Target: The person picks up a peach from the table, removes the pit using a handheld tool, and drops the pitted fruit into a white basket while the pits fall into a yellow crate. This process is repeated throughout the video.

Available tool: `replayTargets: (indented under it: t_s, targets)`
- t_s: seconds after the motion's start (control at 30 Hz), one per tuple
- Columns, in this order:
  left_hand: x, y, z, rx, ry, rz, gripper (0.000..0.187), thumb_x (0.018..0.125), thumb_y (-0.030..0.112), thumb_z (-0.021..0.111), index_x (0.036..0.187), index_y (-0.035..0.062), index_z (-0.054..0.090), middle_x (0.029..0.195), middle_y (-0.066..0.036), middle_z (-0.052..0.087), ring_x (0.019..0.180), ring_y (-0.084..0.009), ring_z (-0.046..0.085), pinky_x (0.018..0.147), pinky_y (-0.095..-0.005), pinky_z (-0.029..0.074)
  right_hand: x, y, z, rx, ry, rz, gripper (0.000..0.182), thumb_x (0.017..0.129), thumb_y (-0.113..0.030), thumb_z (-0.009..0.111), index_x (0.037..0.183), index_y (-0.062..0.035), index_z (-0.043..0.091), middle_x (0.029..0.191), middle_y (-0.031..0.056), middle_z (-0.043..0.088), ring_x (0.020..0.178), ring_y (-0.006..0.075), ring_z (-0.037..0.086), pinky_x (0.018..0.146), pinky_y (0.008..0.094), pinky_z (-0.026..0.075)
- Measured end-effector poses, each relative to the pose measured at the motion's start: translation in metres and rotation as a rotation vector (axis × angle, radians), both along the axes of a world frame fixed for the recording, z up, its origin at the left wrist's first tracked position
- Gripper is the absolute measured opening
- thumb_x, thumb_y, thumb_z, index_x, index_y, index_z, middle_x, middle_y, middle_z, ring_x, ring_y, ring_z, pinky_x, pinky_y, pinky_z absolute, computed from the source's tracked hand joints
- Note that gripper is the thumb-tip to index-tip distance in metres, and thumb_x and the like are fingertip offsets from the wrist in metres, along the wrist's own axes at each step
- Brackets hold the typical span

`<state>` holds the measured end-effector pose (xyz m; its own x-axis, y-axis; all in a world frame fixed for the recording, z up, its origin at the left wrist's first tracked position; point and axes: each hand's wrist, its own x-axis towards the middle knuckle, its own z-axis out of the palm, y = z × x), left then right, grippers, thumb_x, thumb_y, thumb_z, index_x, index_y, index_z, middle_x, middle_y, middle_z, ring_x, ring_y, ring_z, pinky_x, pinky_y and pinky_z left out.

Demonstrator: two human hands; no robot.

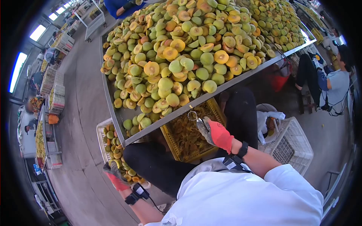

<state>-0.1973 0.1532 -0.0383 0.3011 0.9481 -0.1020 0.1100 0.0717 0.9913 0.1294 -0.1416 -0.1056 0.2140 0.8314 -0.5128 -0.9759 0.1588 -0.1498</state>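
Observation:
My right hand (215, 133), in a grey and red glove, is closed around the handle of a ring-shaped cutter (192, 115). The cutter's metal loop points up toward the table edge, above a yellow crate (175, 148) of peelings and scraps. At the lower left, my left hand (116, 176), gloved alike, is at the side of a white crate (101, 136) holding halved fruit. Its fingers look spread, and no held fruit can be made out. Green-skinned, yellow-fleshed peach halves (170, 53) are heaped on the metal-edged table (158, 127) before me.
A white basket (290, 145) and a bucket with a plastic bag (269, 122) stand on my right. Another person (335, 84) sits farther right, and a blue-clothed person (117, 9) is across the table. Stacked crates (56, 98) and a cart (90, 20) are at left.

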Motion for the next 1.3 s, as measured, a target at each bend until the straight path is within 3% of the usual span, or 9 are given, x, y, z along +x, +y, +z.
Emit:
replayTargets:
  t_s: [0.13,0.2,0.27,0.43,0.6,0.7,0.97,1.03,1.3]
  targets:
    - [0.040,0.013,0.017,0.264,0.215,0.273,0.044,0.098,0.030,0.034,0.126,-0.0014,0.046,0.105,-0.008,0.057,0.087,-0.0162,0.058,0.075,-0.0262,0.051,-0.005,0.002,0.014,0.170,0.448,-0.127,0.025,0.093,-0.027,0.055,0.102,-0.0051,0.063,0.097,0.0045,0.066,0.088,0.0114,0.063,0.075,0.0211,0.051]
    - [0.095,-0.001,0.010,0.425,0.262,0.031,0.038,0.093,0.019,0.042,0.126,-0.0001,0.047,0.113,-0.011,0.056,0.100,-0.0196,0.054,0.085,-0.0308,0.047,-0.011,0.006,0.028,-0.213,-0.176,-0.032,0.032,0.095,-0.039,0.047,0.098,-0.0115,0.064,0.085,-0.0031,0.064,0.072,0.0076,0.060,0.061,0.0191,0.044]
    - [0.176,-0.044,0.033,1.105,0.556,-0.312,0.044,0.082,-0.001,0.055,0.125,0.0025,0.049,0.122,-0.014,0.055,0.114,-0.0256,0.052,0.097,-0.0358,0.041,-0.012,0.003,0.014,-0.202,-0.262,-0.008,0.032,0.095,-0.038,0.047,0.098,-0.0113,0.064,0.085,-0.0034,0.064,0.072,0.0074,0.059,0.062,0.0195,0.044]
    - [0.289,-0.077,-0.004,1.365,1.059,-0.931,0.034,0.083,0.012,0.052,0.117,0.0185,0.056,0.133,-0.011,0.047,0.114,-0.0305,0.051,0.093,-0.0382,0.043,-0.007,-0.006,0.028,-0.186,-0.345,-0.023,0.033,0.097,-0.036,0.046,0.101,-0.0082,0.063,0.089,-0.0023,0.064,0.075,0.0069,0.059,0.065,0.0198,0.046]
    - [0.315,-0.073,0.002,1.144,1.202,-1.016,0.041,0.078,0.011,0.057,0.119,0.0192,0.053,0.134,-0.012,0.045,0.116,-0.0330,0.048,0.091,-0.0390,0.044,-0.003,-0.027,0.022,-0.488,-1.394,0.126,0.026,0.095,-0.028,0.051,0.103,-0.0050,0.060,0.089,0.0001,0.062,0.076,0.0089,0.057,0.065,0.0219,0.044]
    - [0.297,-0.062,-0.001,1.154,1.024,-0.907,0.035,0.083,0.010,0.052,0.117,0.0162,0.051,0.125,-0.015,0.050,0.106,-0.0351,0.053,0.084,-0.0397,0.048,-0.012,-0.023,0.021,-0.288,-1.272,-0.216,0.021,0.091,-0.017,0.059,0.107,-0.0028,0.056,0.087,0.0040,0.061,0.074,0.0114,0.055,0.065,0.0245,0.045]
    - [0.214,-0.073,0.036,-0.540,-0.388,-0.622,0.035,0.089,0.010,0.052,0.123,0.0055,0.045,0.111,-0.013,0.056,0.103,-0.0366,0.057,0.089,-0.0489,0.051,-0.015,0.001,0.079,-0.269,-1.686,-0.026,0.024,0.086,-0.009,0.063,0.107,-0.0005,0.054,0.096,0.0112,0.062,0.080,0.0183,0.060,0.069,0.0295,0.048]
    - [0.206,-0.091,0.046,-0.978,-0.755,-0.396,0.047,0.082,0.006,0.064,0.124,0.0024,0.042,0.108,-0.010,0.057,0.099,-0.0246,0.060,0.082,-0.0324,0.053,-0.023,0.010,0.081,-0.197,-1.720,-0.025,0.023,0.087,-0.010,0.061,0.107,-0.0007,0.054,0.097,0.0103,0.062,0.081,0.0162,0.060,0.070,0.0289,0.047]
    - [0.193,-0.132,0.043,0.433,0.040,-0.609,0.043,0.076,-0.012,0.057,0.117,-0.0030,0.046,0.111,-0.016,0.061,0.101,-0.0256,0.062,0.087,-0.0344,0.051,-0.046,0.026,0.095,-0.046,-1.479,0.163,0.027,0.099,-0.026,0.043,0.108,-0.0042,0.056,0.096,0.0004,0.062,0.083,0.0067,0.057,0.071,0.0201,0.048]
